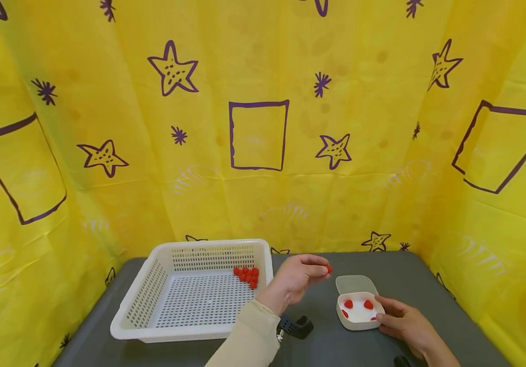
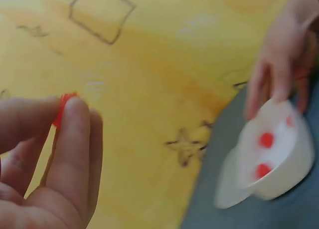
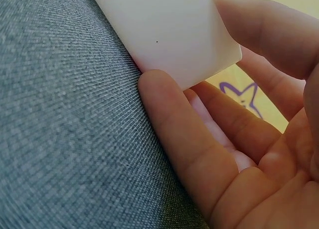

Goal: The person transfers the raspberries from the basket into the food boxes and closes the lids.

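My left hand (image 1: 296, 281) is raised between the basket and the small box, pinching a small red piece (image 2: 64, 109) between thumb and fingertips. The piece is mostly covered by the fingers, so its exact kind is unclear. To the right, a small white lidded box (image 1: 358, 325) sits on the table with its translucent lid (image 1: 356, 284) flipped back. Several red pieces (image 1: 368, 304) lie spaced apart inside it. My right hand (image 1: 404, 323) grips the box's right side, thumb at the rim; the right wrist view shows fingers against the white wall (image 3: 169, 34).
A white plastic basket (image 1: 189, 334) with slotted walls stands at the left of the grey table (image 1: 322, 346). Several more red pieces (image 1: 246, 276) are bunched in its right back part. A yellow patterned curtain (image 1: 258, 204) closes off the back and sides.
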Tool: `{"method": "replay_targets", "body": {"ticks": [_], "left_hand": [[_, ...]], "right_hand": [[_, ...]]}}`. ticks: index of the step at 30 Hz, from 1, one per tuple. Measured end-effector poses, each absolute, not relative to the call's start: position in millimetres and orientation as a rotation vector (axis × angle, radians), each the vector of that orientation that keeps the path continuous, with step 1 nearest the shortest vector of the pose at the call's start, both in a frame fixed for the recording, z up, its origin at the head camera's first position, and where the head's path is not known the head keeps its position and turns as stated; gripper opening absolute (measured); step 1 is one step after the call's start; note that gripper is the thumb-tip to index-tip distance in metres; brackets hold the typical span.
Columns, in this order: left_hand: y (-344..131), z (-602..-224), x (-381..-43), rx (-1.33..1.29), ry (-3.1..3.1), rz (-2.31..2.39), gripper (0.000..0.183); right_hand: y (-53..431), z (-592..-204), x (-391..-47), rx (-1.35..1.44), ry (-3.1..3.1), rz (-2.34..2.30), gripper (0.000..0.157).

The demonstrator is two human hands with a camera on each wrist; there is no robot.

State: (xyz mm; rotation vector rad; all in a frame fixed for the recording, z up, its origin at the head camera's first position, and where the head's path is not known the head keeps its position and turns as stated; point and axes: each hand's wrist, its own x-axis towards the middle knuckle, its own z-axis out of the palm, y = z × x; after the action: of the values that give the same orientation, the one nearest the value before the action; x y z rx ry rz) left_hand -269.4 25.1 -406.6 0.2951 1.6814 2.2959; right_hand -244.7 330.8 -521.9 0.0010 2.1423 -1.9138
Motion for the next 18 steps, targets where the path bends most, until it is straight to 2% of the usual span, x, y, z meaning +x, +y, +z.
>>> {"method": "replay_targets", "body": {"ticks": [10,18], "left_hand": [[90.6,-478.5,-251.9,0.077,1.918,2.273,0.013],[109.9,-493.9,-249.6,0.057,2.074,2.239,0.012]], "right_hand": [[330.9,-523.2,-245.3,-0.066,2.130,-1.916,0.066],[331.5,-523.5,-245.5,-0.053,2.129,-1.910,0.068]]}}
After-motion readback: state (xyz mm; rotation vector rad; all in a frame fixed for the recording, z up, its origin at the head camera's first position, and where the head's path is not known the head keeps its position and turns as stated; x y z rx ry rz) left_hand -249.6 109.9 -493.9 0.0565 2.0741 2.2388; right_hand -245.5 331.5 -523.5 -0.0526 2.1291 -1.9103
